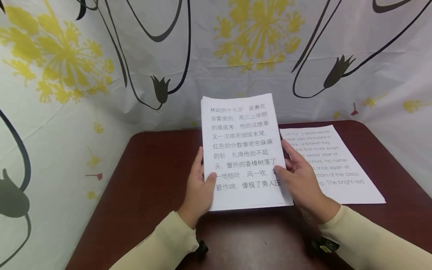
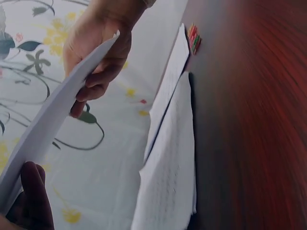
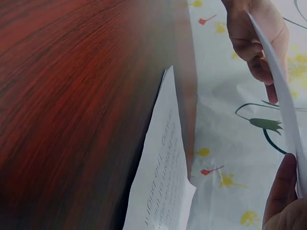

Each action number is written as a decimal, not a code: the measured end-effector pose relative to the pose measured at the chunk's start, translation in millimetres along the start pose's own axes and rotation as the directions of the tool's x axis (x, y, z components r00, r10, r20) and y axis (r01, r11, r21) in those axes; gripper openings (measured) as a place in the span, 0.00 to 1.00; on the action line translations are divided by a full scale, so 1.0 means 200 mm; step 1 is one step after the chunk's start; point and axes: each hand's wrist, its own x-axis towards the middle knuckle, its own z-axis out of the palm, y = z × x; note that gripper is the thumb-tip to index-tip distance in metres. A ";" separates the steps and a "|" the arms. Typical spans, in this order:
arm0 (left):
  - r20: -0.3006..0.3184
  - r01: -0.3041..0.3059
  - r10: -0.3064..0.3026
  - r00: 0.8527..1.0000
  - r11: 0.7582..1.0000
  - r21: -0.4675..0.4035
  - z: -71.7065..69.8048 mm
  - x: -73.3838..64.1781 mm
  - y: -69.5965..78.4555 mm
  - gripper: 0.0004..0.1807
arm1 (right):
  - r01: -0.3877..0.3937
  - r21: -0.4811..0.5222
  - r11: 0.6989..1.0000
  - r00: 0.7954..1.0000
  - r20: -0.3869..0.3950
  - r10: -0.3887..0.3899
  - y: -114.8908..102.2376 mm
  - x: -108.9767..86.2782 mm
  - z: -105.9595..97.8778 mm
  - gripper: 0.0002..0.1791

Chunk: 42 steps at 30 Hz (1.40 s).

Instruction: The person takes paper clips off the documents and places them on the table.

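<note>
A stack of white paper sheets (image 1: 243,150) printed with Chinese text is held up above the table, tilted toward me. My left hand (image 1: 199,187) grips its left edge, thumb on the printed face and fingers behind. At the right edge, my right hand (image 1: 302,180) pinches the stack the same way, its thumb over the lower lines. Edge-on, the held sheets (image 2: 62,98) look thin and slightly bowed in the left wrist view. A second paper stack (image 1: 341,165) with English text lies on the table to the right, partly covered by my right hand.
The dark red-brown table (image 1: 158,176) has a wood grain. Behind it hangs a white curtain (image 1: 209,48) with yellow flowers and dark stems. A small red and green object (image 2: 194,38) lies near the papers in the left wrist view; its kind is unclear.
</note>
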 end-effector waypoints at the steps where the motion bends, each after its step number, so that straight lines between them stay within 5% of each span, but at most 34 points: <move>1: -0.015 0.010 -0.010 1.000 1.000 0.009 -0.01 0.00 -0.01 0.47 | -0.010 -0.014 1.000 1.000 0.004 0.010 0.01 0.01 0.01 0.45; 14: -0.147 0.179 -0.164 0.976 0.978 0.102 -0.22 0.08 -0.07 0.46 | -0.090 -0.113 0.990 0.991 0.089 0.101 0.10 0.12 0.20 0.45; 23: -0.175 0.333 -0.299 0.938 0.917 0.218 -0.42 0.16 -0.14 0.44 | -0.183 -0.110 0.977 0.966 0.165 0.199 0.16 0.15 0.35 0.45; 32: -0.153 0.379 -0.348 0.925 0.865 0.328 -0.58 0.20 -0.17 0.43 | -0.248 -0.057 0.967 0.946 0.199 0.255 0.18 0.18 0.49 0.43; 42: -0.139 0.448 -0.434 0.890 0.779 0.438 -0.72 0.22 -0.18 0.43 | -0.288 -0.078 0.955 0.921 0.253 0.298 0.20 0.21 0.60 0.44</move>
